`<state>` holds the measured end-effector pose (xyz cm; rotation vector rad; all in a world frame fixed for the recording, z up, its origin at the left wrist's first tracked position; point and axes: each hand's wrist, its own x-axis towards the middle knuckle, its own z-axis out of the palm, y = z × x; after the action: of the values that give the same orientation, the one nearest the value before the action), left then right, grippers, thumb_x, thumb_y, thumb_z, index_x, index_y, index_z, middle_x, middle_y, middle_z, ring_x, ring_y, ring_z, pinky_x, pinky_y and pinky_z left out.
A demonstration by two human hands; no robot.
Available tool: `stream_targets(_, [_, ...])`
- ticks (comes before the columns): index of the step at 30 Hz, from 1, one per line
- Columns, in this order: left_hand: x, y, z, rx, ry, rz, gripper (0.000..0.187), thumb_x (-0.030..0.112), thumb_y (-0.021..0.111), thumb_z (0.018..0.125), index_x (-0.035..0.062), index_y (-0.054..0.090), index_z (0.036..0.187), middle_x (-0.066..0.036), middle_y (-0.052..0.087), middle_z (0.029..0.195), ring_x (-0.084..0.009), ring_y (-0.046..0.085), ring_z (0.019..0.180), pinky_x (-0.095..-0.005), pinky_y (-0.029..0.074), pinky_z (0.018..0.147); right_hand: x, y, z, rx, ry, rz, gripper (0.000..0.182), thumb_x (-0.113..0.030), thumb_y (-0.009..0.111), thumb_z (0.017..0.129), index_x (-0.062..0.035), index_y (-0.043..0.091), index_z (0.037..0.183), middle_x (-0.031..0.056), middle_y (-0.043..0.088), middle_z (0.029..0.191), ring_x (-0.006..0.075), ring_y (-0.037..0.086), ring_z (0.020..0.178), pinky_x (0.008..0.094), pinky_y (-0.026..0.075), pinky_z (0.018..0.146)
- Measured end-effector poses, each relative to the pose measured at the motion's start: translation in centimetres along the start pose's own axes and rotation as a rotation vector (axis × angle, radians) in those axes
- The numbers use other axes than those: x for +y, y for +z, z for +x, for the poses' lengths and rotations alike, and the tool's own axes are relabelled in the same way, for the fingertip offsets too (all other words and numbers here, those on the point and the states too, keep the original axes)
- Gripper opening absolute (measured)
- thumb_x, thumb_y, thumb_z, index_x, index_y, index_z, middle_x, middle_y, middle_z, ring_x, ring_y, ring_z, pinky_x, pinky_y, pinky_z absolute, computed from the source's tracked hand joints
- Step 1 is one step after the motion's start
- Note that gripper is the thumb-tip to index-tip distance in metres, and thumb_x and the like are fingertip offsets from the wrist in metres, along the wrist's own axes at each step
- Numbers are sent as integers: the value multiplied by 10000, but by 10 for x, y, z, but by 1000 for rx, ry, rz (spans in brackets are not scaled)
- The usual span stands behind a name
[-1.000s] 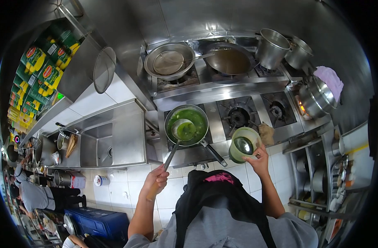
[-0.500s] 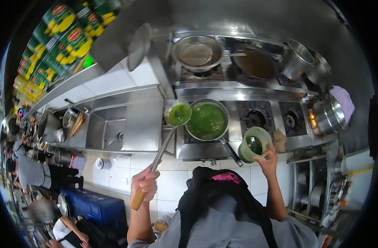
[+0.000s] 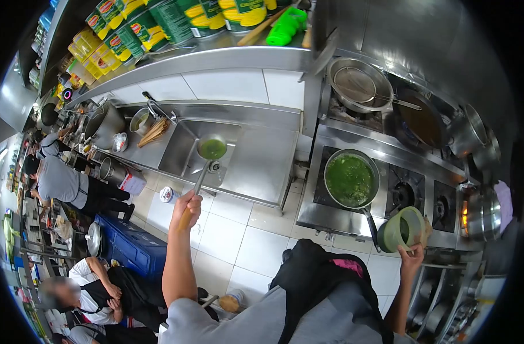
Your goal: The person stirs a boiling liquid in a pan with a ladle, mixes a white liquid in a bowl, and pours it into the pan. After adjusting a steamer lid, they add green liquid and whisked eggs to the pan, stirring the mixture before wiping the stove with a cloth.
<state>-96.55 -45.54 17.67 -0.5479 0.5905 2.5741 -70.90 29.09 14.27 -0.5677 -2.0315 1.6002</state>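
Note:
Fingers of my left hand (image 3: 187,209) are wrapped round the wooden handle of a long ladle (image 3: 212,149). Its bowl, with green liquid in it, is over the steel sink (image 3: 173,150). My right hand (image 3: 411,257) grips a translucent green container (image 3: 400,229), tilted, with something dark green inside. Just behind that container, a pan (image 3: 350,179) of green liquid with pale bits sits on the stove, its black handle pointing toward the container.
A strainer (image 3: 362,85) lies in a bowl on the back burners beside a dark wok (image 3: 420,120). A flame burns beside a steel pot (image 3: 482,212) at the right. Stacked cans (image 3: 169,23) line the shelf. Co-workers (image 3: 61,178) stand at the left, near a blue bin (image 3: 130,243).
My view has turned toward the left. The ladle has moved left from beside the pan to over the sink. My right hand still holds the container near the pan's handle.

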Motion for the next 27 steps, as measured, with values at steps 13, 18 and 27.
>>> stream_targets(13, [-14, -98, 95, 792, 482, 1401, 609, 106, 534, 934, 81, 363, 1519, -182, 660, 761, -295, 671, 620, -440, 539, 518, -41, 14, -19, -2, -105, -71, 424, 123, 786, 765, -59, 418, 870, 64, 473, 1204, 213, 559, 1184, 341, 495, 996])
stream_targets(18, [-97, -137, 72, 977, 673, 1837, 708, 136, 572, 951, 117, 254, 1583, -303, 685, 855, -497, 667, 777, -547, 533, 699, -43, 18, -20, 6, -98, -39, 407, 122, 777, 775, -59, 424, 868, 64, 471, 1195, 212, 558, 1191, 336, 492, 995])
stream_targets(27, [-132, -65, 24, 238, 469, 261, 219, 227, 534, 1048, 214, 502, 1264, 72, 399, 680, -30, 369, 477, -209, 348, 376, -8, 21, 32, 24, -291, -341, 434, -53, 905, 681, -71, 492, 813, 0, 513, 871, 139, 499, 779, 300, 432, 699])
